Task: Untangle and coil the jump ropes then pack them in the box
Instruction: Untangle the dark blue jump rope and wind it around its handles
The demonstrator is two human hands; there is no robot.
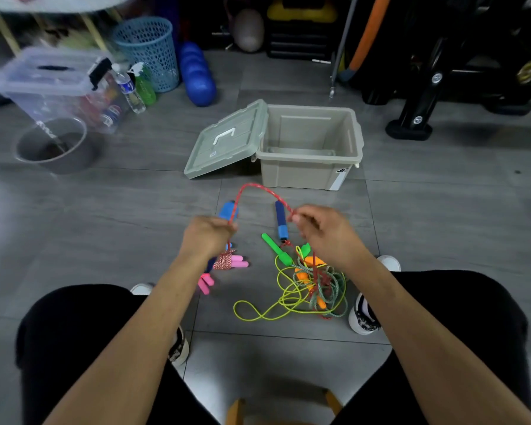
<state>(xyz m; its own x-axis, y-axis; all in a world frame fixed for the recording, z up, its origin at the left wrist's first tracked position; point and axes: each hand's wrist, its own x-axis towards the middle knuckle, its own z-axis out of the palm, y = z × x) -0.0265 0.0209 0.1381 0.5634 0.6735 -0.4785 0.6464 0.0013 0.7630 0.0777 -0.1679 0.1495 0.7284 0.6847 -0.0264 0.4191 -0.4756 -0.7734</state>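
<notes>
Red rope: red and white speckled jump rope point(259, 191) arched up between both hands, above the grey tiled floor point(135, 210).
Left hand: left hand point(207, 237) curled round one side of the arch, with a blue foam handle point(227, 210) poking out behind it.
Right hand: right hand point(322, 231) pinching the other side with fingertips, other fingers bent.
Other blue handle: dark blue and light blue foam handle point(281, 220) flat on the floor just left of the right hand.
Tangle: thin yellow-green cord point(273, 308), a grey-green rope, orange handles point(310, 265) and green plastic handles point(276, 248) all mixed up, with the red rope running down into it.
Done already: looks like 1 pink-handled rope point(230, 262) wound up tight, lying under the left hand.
Box: beige plastic box point(311, 176) open and bare inside, past the hands, pale green lid point(224, 139) leaning on its left side.
How to do it well: pull the red rope out slowly, lift it over loops, stop if the yellow cord starts to tighten.
Next: make even loops, wrap the end round, then drop into the box.
</notes>
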